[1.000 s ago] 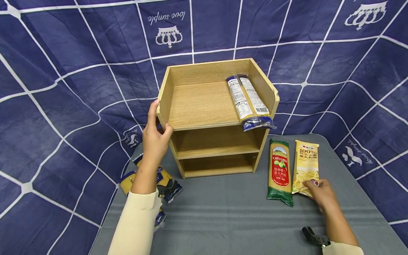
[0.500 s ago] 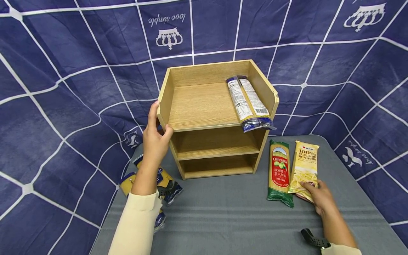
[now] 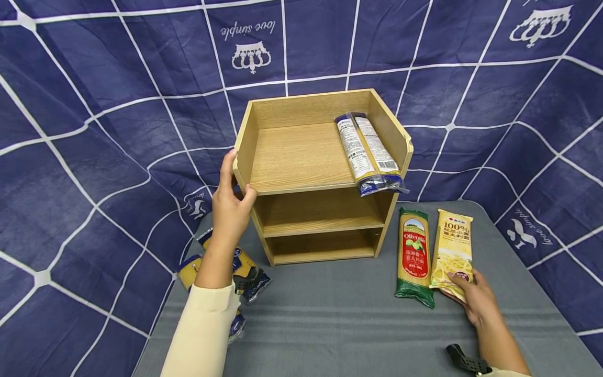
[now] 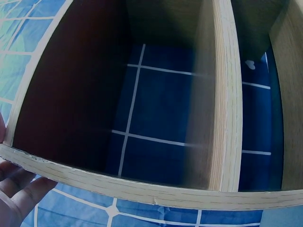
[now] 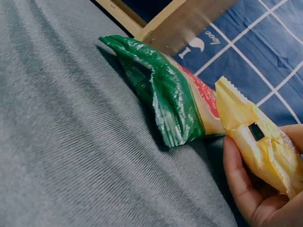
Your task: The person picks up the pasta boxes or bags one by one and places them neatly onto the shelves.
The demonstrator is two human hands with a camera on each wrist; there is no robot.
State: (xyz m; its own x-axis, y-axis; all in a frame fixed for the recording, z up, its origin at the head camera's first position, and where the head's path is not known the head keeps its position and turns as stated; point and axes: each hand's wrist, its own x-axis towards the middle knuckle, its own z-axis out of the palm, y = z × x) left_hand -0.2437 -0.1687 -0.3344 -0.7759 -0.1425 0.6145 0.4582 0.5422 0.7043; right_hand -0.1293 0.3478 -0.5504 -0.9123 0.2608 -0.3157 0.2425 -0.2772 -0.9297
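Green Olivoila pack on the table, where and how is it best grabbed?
Probably across the near end, just past the loose green tip, coming from the near side with fingers spanning its width. The green Olivoila pack lies label up, lengthwise toward you; the yellow packet, held by the right hand, crowds its right edge.

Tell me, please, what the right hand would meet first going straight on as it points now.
Beyond the yellow packet it holds, the right hand would probably meet the green-and-red packet, or pass above it; height is unclear.
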